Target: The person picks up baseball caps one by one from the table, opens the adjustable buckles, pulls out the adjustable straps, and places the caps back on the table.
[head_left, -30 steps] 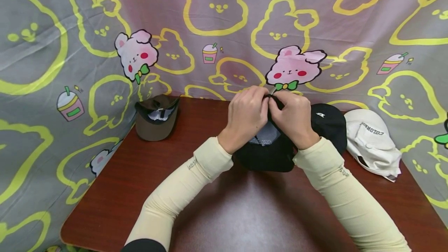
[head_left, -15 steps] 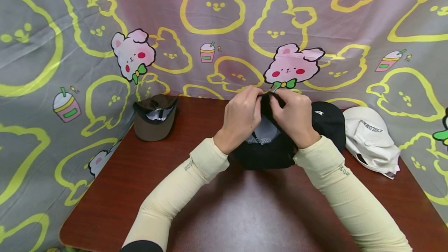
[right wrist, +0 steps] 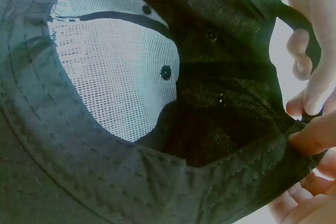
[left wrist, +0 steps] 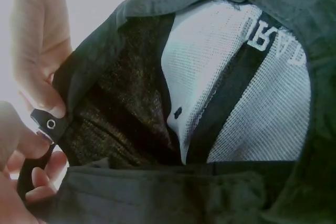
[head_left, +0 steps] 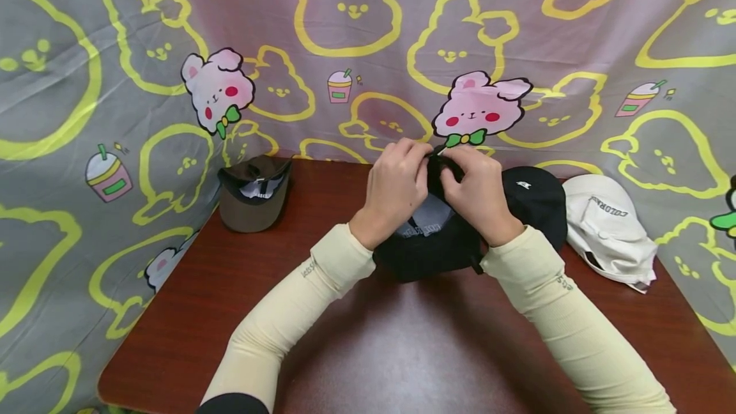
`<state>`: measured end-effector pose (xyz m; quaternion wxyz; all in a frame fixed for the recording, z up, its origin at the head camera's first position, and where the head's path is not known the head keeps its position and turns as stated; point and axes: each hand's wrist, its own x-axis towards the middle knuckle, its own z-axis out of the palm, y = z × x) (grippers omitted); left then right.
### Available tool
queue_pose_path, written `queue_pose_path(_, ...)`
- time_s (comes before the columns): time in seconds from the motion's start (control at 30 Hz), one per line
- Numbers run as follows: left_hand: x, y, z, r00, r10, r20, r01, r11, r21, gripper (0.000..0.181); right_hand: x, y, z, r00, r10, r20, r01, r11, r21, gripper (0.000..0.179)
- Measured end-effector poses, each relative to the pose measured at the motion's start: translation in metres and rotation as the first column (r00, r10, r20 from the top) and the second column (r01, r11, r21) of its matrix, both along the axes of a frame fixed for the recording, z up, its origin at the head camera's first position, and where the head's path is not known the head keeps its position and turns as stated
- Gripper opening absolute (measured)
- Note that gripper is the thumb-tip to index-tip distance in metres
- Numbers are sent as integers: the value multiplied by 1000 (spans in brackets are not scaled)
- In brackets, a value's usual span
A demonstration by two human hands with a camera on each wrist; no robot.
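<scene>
A black cap is held up over the table with its inside facing me and its brim side low. My left hand and right hand meet at the back strap, pinching it between thumbs and fingertips. In the left wrist view, a small metal eyelet shows on the strap end right by the fingertips, and a strap loop hangs below. White mesh lining with reversed stitched letters fills the front of the crown. Fingers partly hide the fastening.
A brown cap lies upturned at the back left of the red-brown table. Right of my hands sit another black cap and a white cap with dark lettering. A cartoon-print cloth hangs behind.
My hands have drawn slightly apart from a second ago. The black cap has tilted a little, its right side higher. A shiny strip above the fingers shows less than half a second ago.
</scene>
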<state>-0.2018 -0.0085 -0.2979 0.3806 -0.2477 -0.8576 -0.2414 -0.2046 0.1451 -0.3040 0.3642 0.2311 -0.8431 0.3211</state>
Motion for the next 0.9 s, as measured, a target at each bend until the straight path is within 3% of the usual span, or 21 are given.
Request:
queue_pose_path(0.27,-5,5,-2,999,-25,46,27,998,-51,20,0,3,-2,999,-21,47,24,998,-51,17)
queue_pose_path(0.47,-10,9,-3,997,-49,64,54,996,-69,19,-2,8,-2,1000,-21,12,21,999,-34,16)
queue_pose_path(0.6,-11,8,2,995,-68,68,72,995,-62,19,-2,24,-5,999,-4,44,7,997,-74,28)
queue_pose_path(0.67,-11,3,9,994,-83,68,87,995,-56,18,-1,40,-9,996,-35,80,42,995,-89,37)
queue_pose_path(0.8,-19,-17,28,990,-107,96,114,991,-72,16,3,83,-22,965,-176,197,194,978,-80,42)
queue_pose_path(0.9,-42,-41,48,980,-89,179,113,985,-130,17,7,111,-34,917,-260,304,285,958,-40,41)
